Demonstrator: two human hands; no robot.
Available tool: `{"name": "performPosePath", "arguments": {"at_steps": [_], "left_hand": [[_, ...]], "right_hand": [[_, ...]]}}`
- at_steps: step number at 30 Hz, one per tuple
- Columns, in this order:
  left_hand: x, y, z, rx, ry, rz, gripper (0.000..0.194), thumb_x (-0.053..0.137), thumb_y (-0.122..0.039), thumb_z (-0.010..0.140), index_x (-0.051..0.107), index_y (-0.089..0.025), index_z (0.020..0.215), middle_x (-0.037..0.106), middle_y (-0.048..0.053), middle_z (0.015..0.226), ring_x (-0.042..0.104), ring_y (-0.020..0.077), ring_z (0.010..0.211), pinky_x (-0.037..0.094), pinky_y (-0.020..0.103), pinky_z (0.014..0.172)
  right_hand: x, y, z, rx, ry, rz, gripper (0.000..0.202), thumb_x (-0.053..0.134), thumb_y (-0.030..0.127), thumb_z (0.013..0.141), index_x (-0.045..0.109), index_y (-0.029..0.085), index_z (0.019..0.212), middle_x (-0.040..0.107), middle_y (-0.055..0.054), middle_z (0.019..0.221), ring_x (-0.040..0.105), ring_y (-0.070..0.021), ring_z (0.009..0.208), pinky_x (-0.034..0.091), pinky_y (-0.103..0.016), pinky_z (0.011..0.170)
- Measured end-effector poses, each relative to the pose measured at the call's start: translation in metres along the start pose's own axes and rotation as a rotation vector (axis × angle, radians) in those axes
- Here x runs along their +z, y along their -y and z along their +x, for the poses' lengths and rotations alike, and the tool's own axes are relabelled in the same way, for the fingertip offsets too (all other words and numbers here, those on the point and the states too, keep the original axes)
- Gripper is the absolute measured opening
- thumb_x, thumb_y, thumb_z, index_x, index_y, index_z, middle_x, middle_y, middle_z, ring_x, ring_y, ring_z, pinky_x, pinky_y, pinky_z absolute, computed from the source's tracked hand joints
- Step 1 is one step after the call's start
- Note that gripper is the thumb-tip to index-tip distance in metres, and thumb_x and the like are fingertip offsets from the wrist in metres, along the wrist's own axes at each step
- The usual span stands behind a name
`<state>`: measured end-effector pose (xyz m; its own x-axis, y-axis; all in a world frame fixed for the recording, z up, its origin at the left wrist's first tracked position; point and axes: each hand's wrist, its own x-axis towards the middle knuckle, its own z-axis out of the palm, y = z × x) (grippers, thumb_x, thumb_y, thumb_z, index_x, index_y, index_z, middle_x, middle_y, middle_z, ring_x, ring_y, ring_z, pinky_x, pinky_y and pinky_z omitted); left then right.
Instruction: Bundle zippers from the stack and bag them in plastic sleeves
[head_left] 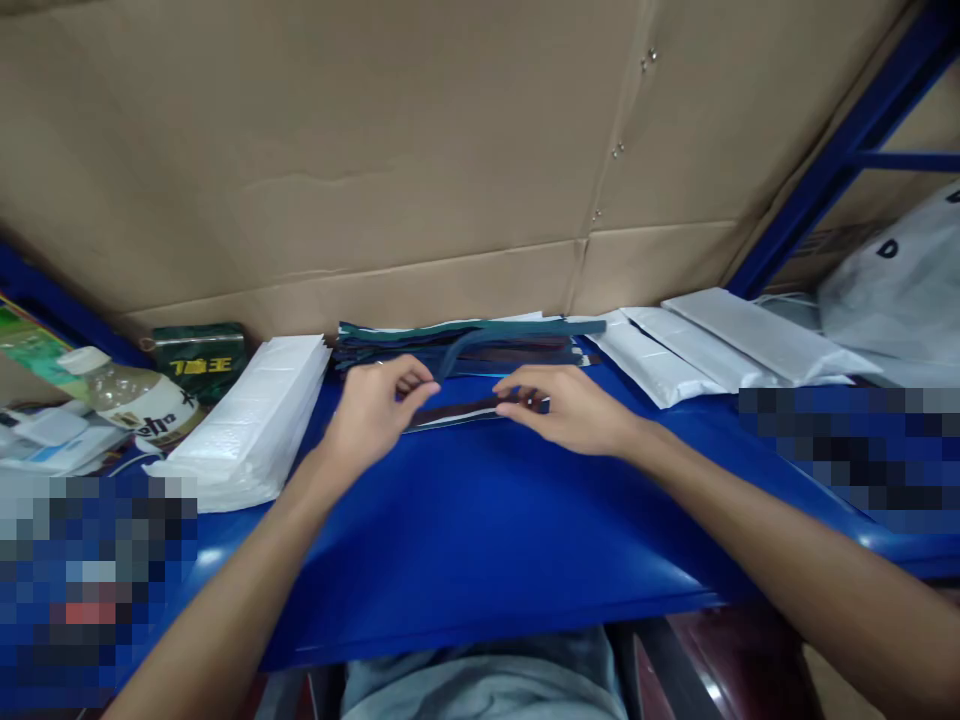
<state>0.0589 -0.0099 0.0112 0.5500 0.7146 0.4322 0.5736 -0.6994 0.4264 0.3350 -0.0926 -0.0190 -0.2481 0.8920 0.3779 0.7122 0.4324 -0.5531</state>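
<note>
My left hand (371, 412) is closed in a pinch at the lower end of a dark blue-grey strip (457, 350). The strip curves up from my fingertips and runs right across a pile. My right hand (574, 408) has its thumb and bent fingers around a dark brown strip (457, 410) lying low over the table; its grip is partly hidden. A white band shows along that strip's front edge. Behind both hands, a pile of dark strips (517, 350) in blue, green and brown lies against the cardboard.
A stack of white padded packets (247, 420) stands left on the blue table (480, 540), beside a labelled bottle (135, 395) and a dark green box (199, 355). White packets (675, 350) lie at right. Behind rises a cardboard wall (420, 170); a plastic bag (892, 280) sits far right.
</note>
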Motion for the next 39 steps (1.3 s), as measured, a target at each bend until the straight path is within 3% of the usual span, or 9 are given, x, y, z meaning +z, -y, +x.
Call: {"name": "performPosePath", "arguments": {"at_steps": [5, 13, 18, 22, 26, 30, 33, 36, 39], "left_hand": [[0.023, -0.033, -0.020, 0.160, 0.076, -0.176, 0.010, 0.069, -0.030, 0.101, 0.076, -0.023, 0.099, 0.080, 0.000, 0.093, 0.073, 0.0149, 0.082, 0.053, 0.027, 0.075], [0.025, -0.036, -0.023, 0.187, 0.093, -0.276, 0.010, 0.067, -0.025, 0.102, 0.077, -0.023, 0.102, 0.080, 0.000, 0.097, 0.073, 0.0148, 0.085, 0.054, 0.025, 0.077], [0.026, -0.034, -0.024, 0.178, 0.108, -0.233, 0.007, 0.069, -0.023, 0.100, 0.076, -0.023, 0.100, 0.079, -0.002, 0.091, 0.071, 0.0139, 0.079, 0.051, 0.025, 0.072], [0.021, -0.035, -0.021, 0.167, 0.074, -0.148, 0.009, 0.067, -0.022, 0.100, 0.075, -0.022, 0.097, 0.078, -0.002, 0.086, 0.070, 0.0137, 0.076, 0.051, 0.026, 0.071], [0.004, -0.015, -0.012, 0.075, -0.030, -0.004, 0.007, 0.067, -0.024, 0.098, 0.074, -0.023, 0.097, 0.079, 0.000, 0.087, 0.074, 0.0163, 0.079, 0.054, 0.027, 0.074], [-0.021, 0.034, -0.003, -0.066, -0.098, 0.308, 0.011, 0.062, -0.028, 0.098, 0.072, -0.022, 0.100, 0.079, 0.004, 0.089, 0.075, 0.0233, 0.085, 0.056, 0.035, 0.081], [-0.037, 0.065, -0.003, -0.186, -0.140, 0.476, 0.015, 0.058, -0.027, 0.098, 0.071, -0.023, 0.103, 0.079, 0.006, 0.094, 0.075, 0.0263, 0.091, 0.056, 0.038, 0.087], [-0.040, 0.071, -0.007, -0.263, -0.151, 0.566, 0.020, 0.055, -0.029, 0.099, 0.070, -0.022, 0.111, 0.078, 0.008, 0.101, 0.073, 0.0290, 0.098, 0.056, 0.041, 0.091], [-0.032, 0.054, -0.011, -0.226, -0.218, 0.627, 0.031, 0.057, -0.033, 0.099, 0.067, -0.020, 0.126, 0.071, 0.016, 0.129, 0.066, 0.0355, 0.118, 0.054, 0.047, 0.098]], "right_hand": [[0.018, 0.015, -0.002, -0.044, 0.105, 0.228, 0.024, 0.063, 0.042, 0.104, 0.077, 0.024, 0.108, 0.080, -0.001, 0.103, 0.071, -0.0190, 0.089, 0.052, -0.031, 0.080], [0.022, 0.008, -0.004, -0.034, 0.083, 0.381, 0.015, 0.064, 0.033, 0.101, 0.072, 0.021, 0.096, 0.074, -0.001, 0.091, 0.066, -0.0166, 0.081, 0.049, -0.029, 0.077], [0.021, 0.017, -0.003, -0.161, 0.029, 0.138, 0.008, 0.058, 0.015, 0.093, 0.060, 0.021, 0.088, 0.064, 0.000, 0.084, 0.057, -0.0145, 0.074, 0.044, -0.028, 0.072], [0.014, 0.009, 0.001, -0.169, 0.009, -0.141, 0.008, 0.054, 0.016, 0.093, 0.055, 0.022, 0.088, 0.063, -0.001, 0.086, 0.055, -0.0164, 0.075, 0.041, -0.029, 0.071], [-0.014, -0.030, 0.005, -0.013, -0.077, -0.415, 0.006, 0.055, 0.018, 0.092, 0.054, 0.022, 0.087, 0.066, -0.005, 0.091, 0.060, -0.0210, 0.083, 0.042, -0.032, 0.075], [-0.052, -0.075, 0.003, 0.154, -0.147, -0.677, 0.008, 0.054, 0.020, 0.091, 0.058, 0.020, 0.083, 0.068, -0.015, 0.101, 0.061, -0.0284, 0.099, 0.044, -0.037, 0.084], [-0.069, -0.090, 0.001, 0.292, -0.200, -0.694, 0.006, 0.057, 0.020, 0.087, 0.059, 0.019, 0.081, 0.070, -0.017, 0.096, 0.061, -0.0281, 0.091, 0.043, -0.038, 0.080], [-0.068, -0.087, 0.001, 0.366, -0.210, -0.613, 0.005, 0.061, 0.022, 0.083, 0.061, 0.020, 0.078, 0.069, -0.010, 0.076, 0.060, -0.0246, 0.075, 0.040, -0.035, 0.070], [-0.053, -0.074, 0.002, 0.317, -0.163, -0.436, 0.013, 0.062, 0.029, 0.089, 0.068, 0.021, 0.080, 0.071, -0.006, 0.074, 0.064, -0.0215, 0.070, 0.044, -0.033, 0.067]]}}
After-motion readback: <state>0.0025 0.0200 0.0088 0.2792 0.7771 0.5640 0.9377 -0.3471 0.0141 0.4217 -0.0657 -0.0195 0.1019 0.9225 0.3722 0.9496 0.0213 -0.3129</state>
